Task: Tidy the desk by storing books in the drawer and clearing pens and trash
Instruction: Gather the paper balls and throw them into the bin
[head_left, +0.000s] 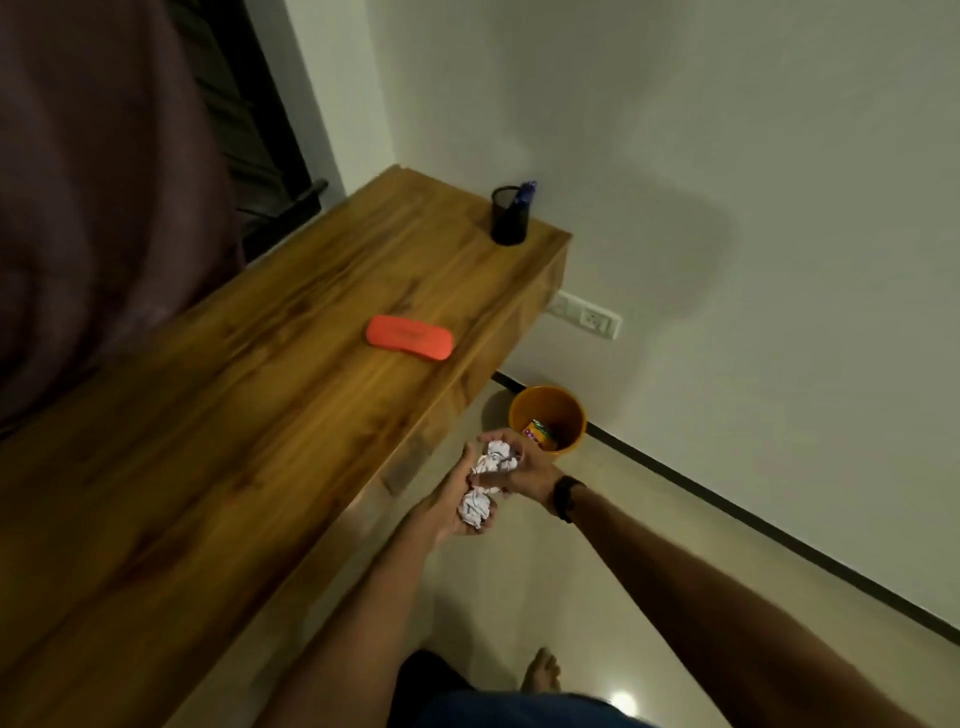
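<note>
Both hands meet just off the desk's front edge, above the floor. My left hand lies palm up and cups a crumpled white paper ball. My right hand, with a black band on its wrist, closes over a second crumpled paper ball resting on the left fingers. An orange waste bin stands on the floor just beyond the hands, against the wall, with a colourful wrapper inside. On the wooden desk lie an orange case and a black pen cup holding a blue pen.
The desk runs diagonally from lower left to the wall corner. A dark curtain hangs at the left behind it. A wall socket sits under the desk's far end. My bare foot stands on the pale tiled floor.
</note>
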